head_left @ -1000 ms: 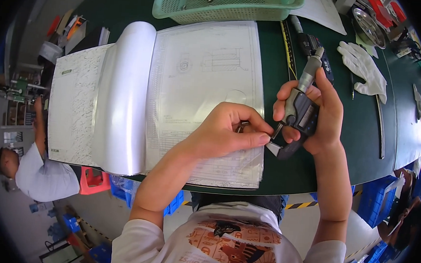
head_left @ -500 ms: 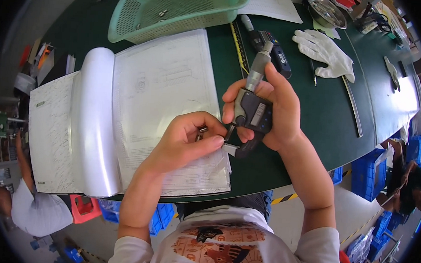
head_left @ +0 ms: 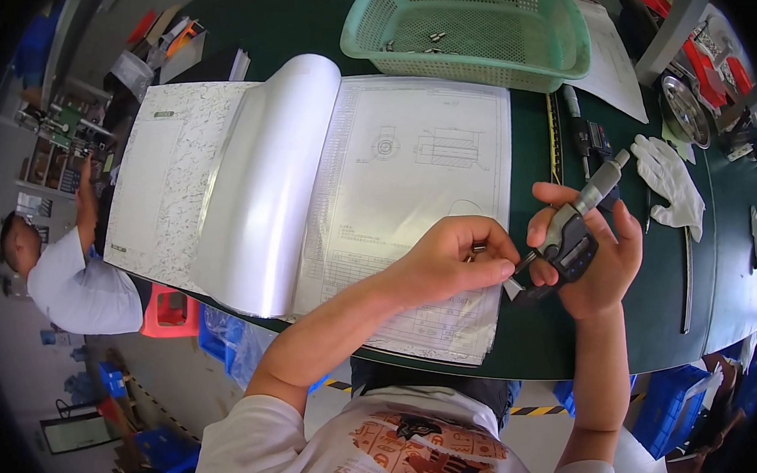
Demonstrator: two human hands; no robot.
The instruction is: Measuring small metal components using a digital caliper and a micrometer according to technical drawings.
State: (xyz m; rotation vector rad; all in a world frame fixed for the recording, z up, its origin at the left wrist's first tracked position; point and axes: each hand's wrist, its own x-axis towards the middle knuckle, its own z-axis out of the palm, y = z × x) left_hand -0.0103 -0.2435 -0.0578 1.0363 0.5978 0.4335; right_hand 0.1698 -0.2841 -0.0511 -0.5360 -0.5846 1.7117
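Note:
My right hand (head_left: 606,276) is closed around a dark grey digital micrometer (head_left: 574,253), tilted with its silver thimble pointing up and to the right. The thumb stands off the thimble. Close beside its jaws, my left hand (head_left: 463,263) pinches thumb and fingers together. A small shiny metal piece (head_left: 478,249) shows between those fingers; whether others are tucked in the palm is hidden. The fingertips meet the measuring gap, so I cannot tell whether a piece sits in it. Under the left forearm lies an open binder (head_left: 416,182) with a technical drawing in a clear sleeve.
Behind the binder stands a green plastic basket (head_left: 484,72) with several small metal pieces. A second digital micrometer (head_left: 591,137), a yellow-black rule (head_left: 554,139), a white glove (head_left: 670,181), a steel strip (head_left: 687,281) and a metal bowl (head_left: 685,110) lie rightward. A person (head_left: 90,279) sits far left.
The whole view has swung left, so the table's things appear farther right. My right thumb has come away from the micrometer's thimble. Both hands keep their hold.

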